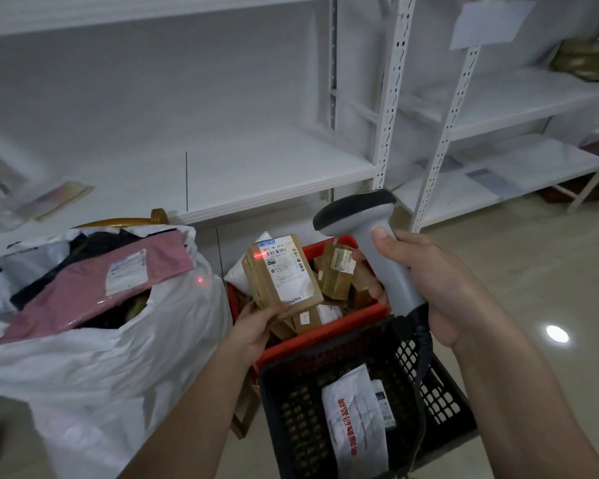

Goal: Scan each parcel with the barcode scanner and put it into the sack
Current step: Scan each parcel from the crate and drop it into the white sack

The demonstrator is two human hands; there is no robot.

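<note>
Parcel (281,271) in left grip (256,326), scanner (367,243) clasped in right grip (426,281), red basket (325,326) beneath, sack (118,340) beside

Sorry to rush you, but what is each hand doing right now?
Left hand: grips the brown boxed parcel from below, label up.
Right hand: grips the barcode scanner by its handle.

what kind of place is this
Probably a parcel depot or courier pick-up point. White metal shelves line the wall, a red basket holds labelled cardboard parcels, a white sack is stuffed with mail bags, and the right hand aims a barcode scanner at a box.
</note>
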